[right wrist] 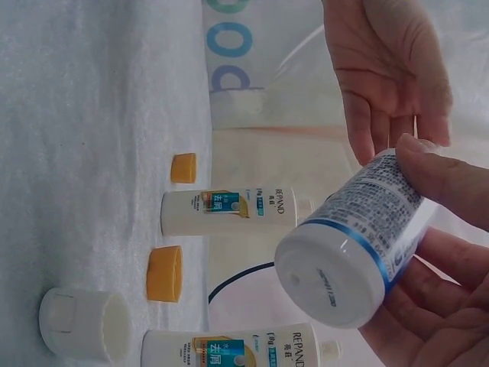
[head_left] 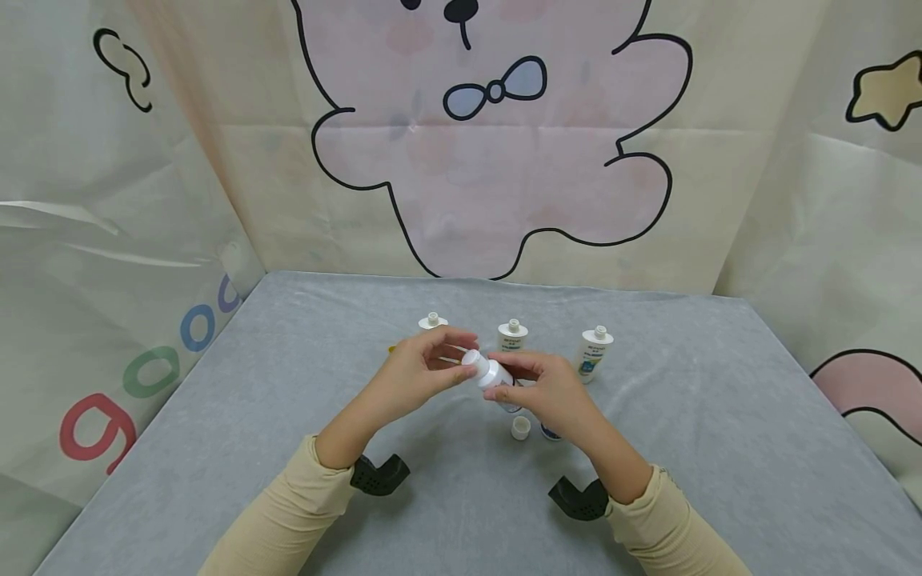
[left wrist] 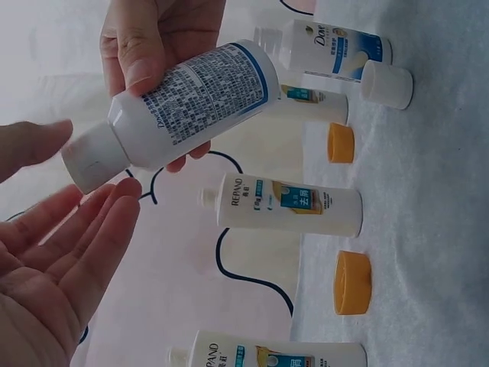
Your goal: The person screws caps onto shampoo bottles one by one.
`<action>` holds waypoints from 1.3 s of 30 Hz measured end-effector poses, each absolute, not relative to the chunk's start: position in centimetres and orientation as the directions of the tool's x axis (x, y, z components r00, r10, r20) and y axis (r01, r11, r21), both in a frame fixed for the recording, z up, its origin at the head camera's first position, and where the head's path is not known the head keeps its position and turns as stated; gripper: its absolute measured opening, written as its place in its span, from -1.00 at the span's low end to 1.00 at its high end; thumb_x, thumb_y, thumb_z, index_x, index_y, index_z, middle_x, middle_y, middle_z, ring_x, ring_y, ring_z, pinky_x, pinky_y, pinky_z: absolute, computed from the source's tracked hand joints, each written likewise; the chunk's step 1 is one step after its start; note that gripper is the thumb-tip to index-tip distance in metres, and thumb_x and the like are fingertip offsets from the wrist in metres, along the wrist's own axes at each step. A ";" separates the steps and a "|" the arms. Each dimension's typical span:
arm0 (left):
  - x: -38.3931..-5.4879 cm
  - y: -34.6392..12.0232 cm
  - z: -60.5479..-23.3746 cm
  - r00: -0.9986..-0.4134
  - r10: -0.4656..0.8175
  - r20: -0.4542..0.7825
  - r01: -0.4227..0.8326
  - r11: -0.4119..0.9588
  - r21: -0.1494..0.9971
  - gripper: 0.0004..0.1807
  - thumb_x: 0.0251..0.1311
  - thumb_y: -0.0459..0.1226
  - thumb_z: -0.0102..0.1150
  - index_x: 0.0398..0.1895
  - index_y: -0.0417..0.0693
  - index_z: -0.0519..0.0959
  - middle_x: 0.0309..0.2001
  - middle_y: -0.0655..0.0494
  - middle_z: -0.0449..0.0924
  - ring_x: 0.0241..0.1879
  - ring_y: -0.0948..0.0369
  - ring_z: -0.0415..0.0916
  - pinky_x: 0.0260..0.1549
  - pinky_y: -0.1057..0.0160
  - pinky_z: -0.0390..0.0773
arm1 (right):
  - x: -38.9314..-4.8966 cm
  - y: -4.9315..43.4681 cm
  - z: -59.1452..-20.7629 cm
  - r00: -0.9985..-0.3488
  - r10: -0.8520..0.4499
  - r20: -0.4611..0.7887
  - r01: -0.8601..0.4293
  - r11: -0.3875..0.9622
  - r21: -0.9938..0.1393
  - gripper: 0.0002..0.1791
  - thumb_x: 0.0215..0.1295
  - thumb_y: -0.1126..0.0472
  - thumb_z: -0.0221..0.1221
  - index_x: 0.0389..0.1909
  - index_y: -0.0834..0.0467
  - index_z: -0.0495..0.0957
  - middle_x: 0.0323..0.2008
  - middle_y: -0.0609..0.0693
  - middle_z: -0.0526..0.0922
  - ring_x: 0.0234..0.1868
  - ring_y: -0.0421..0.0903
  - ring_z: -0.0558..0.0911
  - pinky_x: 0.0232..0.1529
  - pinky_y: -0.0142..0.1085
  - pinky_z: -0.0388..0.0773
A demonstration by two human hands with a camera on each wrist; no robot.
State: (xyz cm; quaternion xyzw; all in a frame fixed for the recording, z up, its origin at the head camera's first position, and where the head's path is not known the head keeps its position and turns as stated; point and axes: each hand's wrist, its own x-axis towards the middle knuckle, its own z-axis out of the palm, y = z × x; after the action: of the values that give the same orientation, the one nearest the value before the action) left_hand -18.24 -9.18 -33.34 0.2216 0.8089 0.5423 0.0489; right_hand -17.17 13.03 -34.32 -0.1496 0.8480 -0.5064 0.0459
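Observation:
My right hand (head_left: 551, 392) grips a white bottle (left wrist: 202, 99) with a blue band and small printed text, thumb on one side and fingers on the other. The bottle leans above the table, its white cap (left wrist: 95, 157) pointing toward my left hand (head_left: 410, 372). Fairly straight fingers and the thumb of that left hand surround the cap, fingertips right at its edge. In the right wrist view, the bottle's base (right wrist: 328, 275) faces the camera. On the table below, a loose white cap (head_left: 521, 428) lies by an uncapped Dove bottle (left wrist: 336, 50), mostly hidden by my right hand in the head view.
Farther back, three uncapped white REPAND bottles stand in a row: left (head_left: 433, 321), middle (head_left: 512, 338) and right (head_left: 594, 352). Orange caps (left wrist: 353, 283) lie in front of them. Grey cloth (head_left: 252, 448) covers the table, and a printed curtain (head_left: 490, 200) hangs behind.

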 end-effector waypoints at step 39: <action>-18.0 -8.8 -33.5 -0.921 0.352 0.166 0.287 0.327 0.900 -0.77 0.17 -0.18 0.41 -0.11 0.05 0.69 -0.16 0.13 0.72 -0.19 0.22 0.68 -0.21 0.26 0.68 | -17.1 13.2 -34.3 -0.940 -0.325 0.100 -0.244 0.439 -0.865 -0.53 0.13 0.17 0.44 0.10 0.16 0.66 0.09 0.12 0.69 0.11 0.09 0.68 -0.17 -0.37 0.69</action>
State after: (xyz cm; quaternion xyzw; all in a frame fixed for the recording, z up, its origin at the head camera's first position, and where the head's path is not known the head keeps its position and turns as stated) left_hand -18.01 -8.80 -33.45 0.1964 0.8139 0.5460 0.0297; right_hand -17.09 13.20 -34.29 -0.1680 0.8474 -0.5021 0.0405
